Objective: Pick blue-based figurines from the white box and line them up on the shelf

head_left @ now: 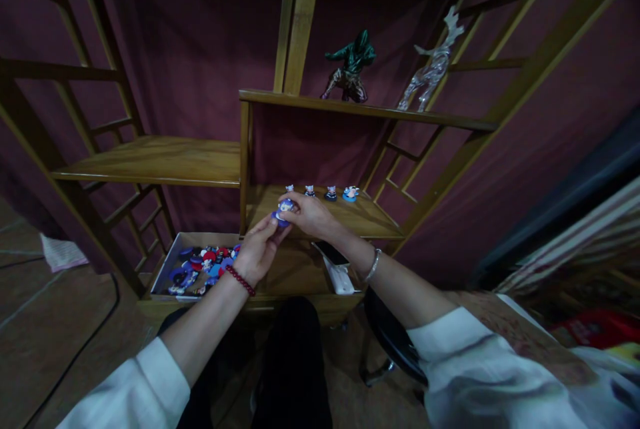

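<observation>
Both my hands hold one small purple-and-white figurine (285, 208) in front of the lower shelf. My left hand (259, 249), with a dark red bead bracelet at the wrist, grips its purple base from below. My right hand (309, 213), with a silver bangle at the wrist, pinches the figurine's upper part from the right. Just behind, several small figurines (331, 193) stand in a row on the lower shelf (373, 214); a blue-and-white one (351, 194) is at the right end. My right hand partly hides the row.
An open cardboard box (165, 268) full of colourful figurines sits at the lower left. A phone (333, 253) and a white object (341, 278) lie right of it. Above stand a green hooded statue (353, 66) and a clear statue (431, 69). A black stool (395, 342) is at the right.
</observation>
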A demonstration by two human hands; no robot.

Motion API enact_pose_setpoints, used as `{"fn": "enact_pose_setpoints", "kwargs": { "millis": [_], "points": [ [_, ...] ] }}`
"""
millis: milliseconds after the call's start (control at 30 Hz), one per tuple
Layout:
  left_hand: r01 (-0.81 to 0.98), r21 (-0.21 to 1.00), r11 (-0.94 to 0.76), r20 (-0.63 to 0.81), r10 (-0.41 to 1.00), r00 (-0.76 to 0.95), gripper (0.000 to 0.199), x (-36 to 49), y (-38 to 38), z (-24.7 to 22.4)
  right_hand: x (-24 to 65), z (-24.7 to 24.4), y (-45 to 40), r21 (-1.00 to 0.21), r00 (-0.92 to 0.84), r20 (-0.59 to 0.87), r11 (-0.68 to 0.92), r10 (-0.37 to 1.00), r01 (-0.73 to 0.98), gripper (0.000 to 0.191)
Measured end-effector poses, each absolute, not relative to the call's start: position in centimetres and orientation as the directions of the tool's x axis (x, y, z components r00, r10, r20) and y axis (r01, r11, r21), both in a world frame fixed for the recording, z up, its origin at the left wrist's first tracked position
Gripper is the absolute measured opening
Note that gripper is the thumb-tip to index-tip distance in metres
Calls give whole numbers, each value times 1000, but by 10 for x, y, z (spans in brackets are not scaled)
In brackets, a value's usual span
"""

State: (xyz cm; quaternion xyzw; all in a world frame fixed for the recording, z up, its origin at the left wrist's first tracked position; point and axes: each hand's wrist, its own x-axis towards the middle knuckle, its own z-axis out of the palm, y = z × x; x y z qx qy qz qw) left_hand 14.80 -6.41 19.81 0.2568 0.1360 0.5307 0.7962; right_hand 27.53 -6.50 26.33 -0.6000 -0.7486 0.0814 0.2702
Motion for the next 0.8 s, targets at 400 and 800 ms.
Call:
{"fn": "enact_pose_setpoints", "kwargs": {
  "millis": [400, 800],
  "points": [
    [-743, 578, 337, 79, 883, 462, 14, 153, -52, 209, 293, 243, -53, -678, -113, 370, 351, 922, 646, 41],
    [-717, 612, 334, 36, 894, 447, 12, 169, -44, 204, 313, 218, -42, -792, -64, 375, 356, 925, 496, 30]
  ]
}}
